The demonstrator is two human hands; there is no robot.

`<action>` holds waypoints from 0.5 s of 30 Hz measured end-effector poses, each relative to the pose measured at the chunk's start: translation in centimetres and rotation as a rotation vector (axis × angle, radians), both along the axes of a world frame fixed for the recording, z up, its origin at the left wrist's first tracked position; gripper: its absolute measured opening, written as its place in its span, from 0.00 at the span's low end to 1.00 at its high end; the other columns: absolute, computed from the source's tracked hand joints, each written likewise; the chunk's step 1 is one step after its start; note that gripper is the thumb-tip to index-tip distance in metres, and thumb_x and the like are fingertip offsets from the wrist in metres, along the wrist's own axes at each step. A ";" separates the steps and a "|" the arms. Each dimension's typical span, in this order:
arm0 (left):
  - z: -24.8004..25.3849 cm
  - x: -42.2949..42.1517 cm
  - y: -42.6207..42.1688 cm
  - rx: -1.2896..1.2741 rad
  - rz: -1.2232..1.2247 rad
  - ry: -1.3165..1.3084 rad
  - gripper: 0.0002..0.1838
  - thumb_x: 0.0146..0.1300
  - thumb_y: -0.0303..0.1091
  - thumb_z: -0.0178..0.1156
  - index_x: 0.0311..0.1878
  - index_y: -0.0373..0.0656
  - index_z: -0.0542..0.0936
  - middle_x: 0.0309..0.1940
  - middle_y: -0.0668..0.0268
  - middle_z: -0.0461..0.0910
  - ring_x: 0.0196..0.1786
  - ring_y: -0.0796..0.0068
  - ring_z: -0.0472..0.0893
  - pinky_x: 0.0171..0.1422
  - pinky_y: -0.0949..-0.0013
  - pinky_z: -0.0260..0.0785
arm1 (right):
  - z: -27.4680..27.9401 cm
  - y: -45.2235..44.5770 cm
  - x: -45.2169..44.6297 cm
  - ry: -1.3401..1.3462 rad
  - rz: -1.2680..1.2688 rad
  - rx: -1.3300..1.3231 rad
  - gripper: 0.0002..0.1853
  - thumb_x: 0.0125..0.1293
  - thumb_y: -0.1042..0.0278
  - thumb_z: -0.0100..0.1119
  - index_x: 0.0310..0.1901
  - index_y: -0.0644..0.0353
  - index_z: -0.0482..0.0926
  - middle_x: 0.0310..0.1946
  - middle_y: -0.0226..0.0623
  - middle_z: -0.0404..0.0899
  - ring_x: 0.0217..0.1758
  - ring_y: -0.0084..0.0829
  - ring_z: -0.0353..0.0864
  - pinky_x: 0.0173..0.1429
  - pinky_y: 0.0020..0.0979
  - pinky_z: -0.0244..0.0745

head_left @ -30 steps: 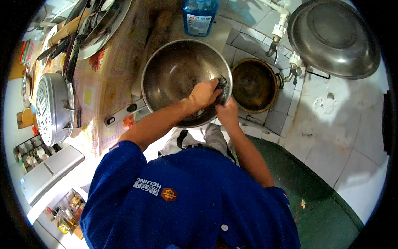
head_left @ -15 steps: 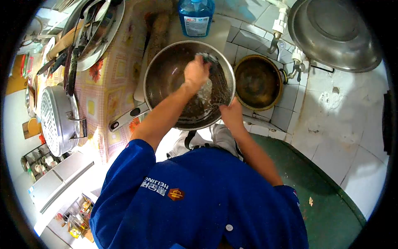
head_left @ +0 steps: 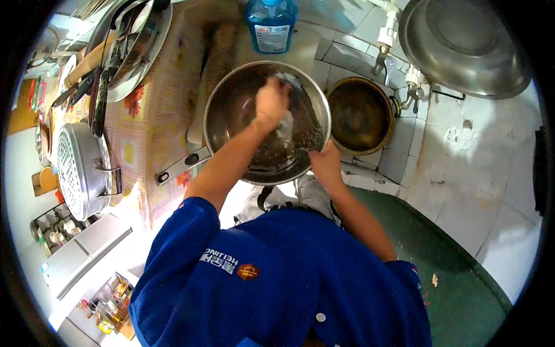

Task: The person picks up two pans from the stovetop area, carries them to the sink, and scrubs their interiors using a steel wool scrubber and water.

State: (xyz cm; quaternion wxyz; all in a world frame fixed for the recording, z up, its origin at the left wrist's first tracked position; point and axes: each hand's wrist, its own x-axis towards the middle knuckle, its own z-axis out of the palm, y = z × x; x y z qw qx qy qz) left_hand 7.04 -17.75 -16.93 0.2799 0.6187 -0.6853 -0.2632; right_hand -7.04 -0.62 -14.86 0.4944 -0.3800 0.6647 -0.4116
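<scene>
A deep stainless-steel pan (head_left: pixel 231 110) with a long handle (head_left: pixel 179 166) is tilted in front of me. Streaks of suds and water lie on its inner wall. My left hand (head_left: pixel 272 104) is inside the pan, closed and blurred by motion. It presses a dark scouring pad (head_left: pixel 287 84) against the far right part of the wall; the pad is mostly hidden by the fingers. My right hand (head_left: pixel 327 165) grips the pan's near right rim, thumb over the edge.
A blue detergent bottle (head_left: pixel 272 32) stands behind the pan. To the right are a brown round basin (head_left: pixel 359 118), taps (head_left: pixel 381 61) and a large metal bowl (head_left: pixel 462 46). On the left, a patterned tablecloth (head_left: pixel 130 153) bears utensils and a steamer pot (head_left: pixel 81 168).
My left hand has shifted slightly left and stays inside the pan with the scouring pad. The pan sits slightly lower and further right in view, my right hand still on its rim.
</scene>
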 end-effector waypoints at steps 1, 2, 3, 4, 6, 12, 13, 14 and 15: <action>0.7 0.5 -0.6 0.038 0.058 -0.003 0.13 0.62 0.39 0.60 0.37 0.37 0.76 0.32 0.45 0.81 0.38 0.42 0.81 0.40 0.48 0.73 | 0.1 -0.3 0.0 0.002 -0.006 -0.002 0.21 0.54 0.81 0.52 0.52 0.66 0.75 0.43 0.40 0.83 0.47 0.30 0.80 0.52 0.31 0.73; -0.3 0.0 0.2 0.036 -0.040 -0.022 0.14 0.62 0.40 0.60 0.38 0.37 0.75 0.30 0.45 0.81 0.37 0.42 0.81 0.42 0.47 0.74 | 0.2 -0.5 0.1 -0.020 -0.021 0.000 0.18 0.55 0.79 0.54 0.49 0.65 0.75 0.41 0.43 0.83 0.46 0.37 0.81 0.51 0.35 0.74; -1.2 -1.0 1.7 0.032 -0.138 -0.043 0.15 0.62 0.41 0.60 0.39 0.37 0.73 0.29 0.46 0.81 0.37 0.42 0.81 0.44 0.46 0.74 | 0.3 -0.6 0.4 -0.045 -0.035 0.001 0.15 0.55 0.78 0.55 0.46 0.65 0.75 0.39 0.47 0.83 0.46 0.44 0.82 0.51 0.39 0.74; 1.1 -2.7 3.7 0.122 -0.193 -0.276 0.14 0.62 0.40 0.60 0.38 0.38 0.73 0.30 0.46 0.81 0.39 0.42 0.81 0.45 0.47 0.74 | 0.0 -0.7 0.2 -0.045 -0.037 -0.010 0.15 0.55 0.78 0.55 0.46 0.65 0.75 0.39 0.47 0.83 0.46 0.44 0.82 0.51 0.39 0.74; -0.4 -2.2 3.2 0.154 -0.233 -0.249 0.14 0.63 0.41 0.59 0.38 0.37 0.73 0.31 0.45 0.81 0.40 0.40 0.80 0.45 0.48 0.73 | -1.2 0.0 -0.7 0.097 0.025 0.055 0.15 0.55 0.75 0.57 0.46 0.64 0.76 0.39 0.48 0.83 0.45 0.46 0.83 0.50 0.40 0.74; 1.1 1.5 0.9 0.177 -0.053 -0.252 0.16 0.65 0.43 0.58 0.40 0.36 0.73 0.32 0.48 0.81 0.39 0.40 0.80 0.42 0.47 0.71 | -0.1 -0.7 -1.3 0.096 0.108 0.100 0.18 0.56 0.72 0.59 0.49 0.67 0.78 0.38 0.39 0.84 0.42 0.29 0.81 0.50 0.32 0.74; 0.8 1.7 1.0 0.197 -0.051 -0.235 0.17 0.65 0.43 0.59 0.41 0.37 0.73 0.33 0.48 0.82 0.40 0.40 0.80 0.43 0.46 0.71 | 0.1 -1.5 -1.9 0.096 0.110 0.092 0.18 0.56 0.72 0.59 0.49 0.67 0.78 0.38 0.39 0.84 0.42 0.29 0.81 0.50 0.32 0.74; 0.5 1.8 1.1 0.222 -0.049 -0.217 0.17 0.65 0.44 0.59 0.42 0.37 0.73 0.34 0.47 0.82 0.41 0.41 0.80 0.45 0.46 0.71 | 0.0 -2.7 -3.1 0.109 0.207 0.101 0.21 0.56 0.64 0.63 0.49 0.66 0.78 0.39 0.45 0.84 0.44 0.37 0.82 0.50 0.36 0.74; 0.3 1.9 1.1 0.223 -0.046 -0.215 0.17 0.65 0.44 0.59 0.42 0.37 0.73 0.34 0.47 0.82 0.41 0.41 0.80 0.45 0.46 0.71 | -0.3 -3.9 -4.3 0.122 0.303 0.117 0.24 0.56 0.55 0.66 0.49 0.64 0.79 0.41 0.51 0.83 0.46 0.46 0.84 0.50 0.39 0.74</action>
